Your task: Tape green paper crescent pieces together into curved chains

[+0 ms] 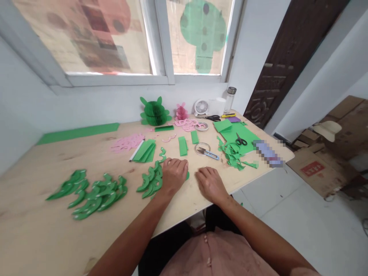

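Observation:
My left hand (174, 175) rests on the wooden table, fingers curled together, beside a pile of green scalloped paper pieces (151, 180). A bit of green paper (188, 175) shows at its fingertips; whether the hand grips it is hidden. Further right, my right hand (211, 184) lies on the tabletop with bent fingers, and nothing shows in it. Between and beyond the hands are a tape roll (202, 144) and blue-handled thread snips (209, 153). Green paper strips (183, 146) lie behind my left hand. Green scraps (234, 155) are beyond my right hand.
More green cutouts (100, 193) spread at the left, near pink cutouts (128, 142). Black scissors (240, 140) lie on green sheets (250, 134). At the back stand a green paper ornament (155, 113), a small fan (201, 107) and a bottle (229, 100).

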Motion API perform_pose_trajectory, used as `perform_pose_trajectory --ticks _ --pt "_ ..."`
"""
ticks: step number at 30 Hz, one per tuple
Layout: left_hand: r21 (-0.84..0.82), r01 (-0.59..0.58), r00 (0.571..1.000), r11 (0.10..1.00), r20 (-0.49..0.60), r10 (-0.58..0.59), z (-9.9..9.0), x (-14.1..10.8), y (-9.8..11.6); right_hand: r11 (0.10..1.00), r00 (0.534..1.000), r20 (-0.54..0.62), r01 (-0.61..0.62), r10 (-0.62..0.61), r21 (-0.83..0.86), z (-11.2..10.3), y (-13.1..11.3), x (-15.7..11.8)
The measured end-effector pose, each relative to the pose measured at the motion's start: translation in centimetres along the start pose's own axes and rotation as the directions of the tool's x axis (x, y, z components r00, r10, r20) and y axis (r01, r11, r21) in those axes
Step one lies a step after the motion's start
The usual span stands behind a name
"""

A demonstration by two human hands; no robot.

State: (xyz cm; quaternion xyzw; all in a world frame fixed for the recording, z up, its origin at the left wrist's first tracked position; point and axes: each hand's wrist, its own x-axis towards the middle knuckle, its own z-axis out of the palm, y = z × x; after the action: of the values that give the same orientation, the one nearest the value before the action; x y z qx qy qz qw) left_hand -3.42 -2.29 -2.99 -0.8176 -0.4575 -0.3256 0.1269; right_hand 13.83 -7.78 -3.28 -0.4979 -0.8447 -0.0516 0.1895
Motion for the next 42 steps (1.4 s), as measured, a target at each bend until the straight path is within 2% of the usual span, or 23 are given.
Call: perform_pose_trajectory --ticks 15,17,20,23,24,26,28,30,33,36,38,42 --pt "-0.097 -0.057 0.998 0.994 -0.02 0.055 -0.4 -0.1 0.4 0.999 0.999 -0.047 -0.009 0.011 0.054 0.5 0.0 0.0" --pt "-0.116 -0.061 0.998 0.991 -0.035 0.057 -0.5 0.0 0.3 0.994 0.996 -0.087 -0.021 0.031 0.109 0.4 0.1 -0.2" --pt "-0.149 -0.052 0.998 0.987 -0.053 0.045 -0.7 0.1 0.1 0.975 0.973 -0.22 -0.024 0.074 0.223 -0.3 1.1 -0.9" --pt "-0.181 -0.019 0.999 0.983 -0.051 0.01 -0.9 0.2 -0.1 0.975 0.922 -0.369 -0.04 0.12 0.217 -1.7 4.4 -2.4" --pt "-0.188 -0.01 0.999 0.982 -0.049 0.0 -0.9 0.2 -0.1 0.978 0.902 -0.401 -0.089 0.159 0.188 -2.4 6.2 -3.0" --pt "-0.201 -0.003 0.998 0.98 -0.056 -0.008 -1.1 0.3 -0.2 0.956 0.855 -0.427 -0.261 0.294 0.135 -3.8 10.6 -4.2" --pt "-0.214 -0.003 0.997 0.977 -0.076 -0.014 -1.2 0.4 -0.2 0.872 0.779 -0.419 -0.483 0.466 0.072 -5.2 15.6 -5.4" --pt "-0.223 -0.005 0.995 0.975 -0.098 -0.017 -1.2 0.5 -0.3 0.739 0.691 -0.342 -0.673 0.637 0.018 -6.5 20.1 -6.6" --pt "-0.222 -0.007 0.993 0.975 -0.115 -0.019 -1.3 0.5 -0.5 0.581 0.597 -0.215 -0.802 0.773 -0.139 -7.6 24.9 -7.9" --pt "-0.217 0.001 0.994 0.976 -0.111 -0.025 -1.3 0.5 -0.7 0.551 0.58 -0.082 -0.801 0.81 -0.233 -7.7 27.4 -8.5" --pt "-0.22 0.011 0.994 0.975 -0.102 -0.034 -1.4 0.6 -0.7 0.564 0.581 0.0 -0.79 0.814 -0.238 -7.5 28.5 -8.4" --pt "-0.231 0.027 0.995 0.972 -0.09 -0.049 -1.4 0.6 -0.8 0.568 0.572 0.069 -0.778 0.817 -0.268 -7.0 30.3 -7.9"
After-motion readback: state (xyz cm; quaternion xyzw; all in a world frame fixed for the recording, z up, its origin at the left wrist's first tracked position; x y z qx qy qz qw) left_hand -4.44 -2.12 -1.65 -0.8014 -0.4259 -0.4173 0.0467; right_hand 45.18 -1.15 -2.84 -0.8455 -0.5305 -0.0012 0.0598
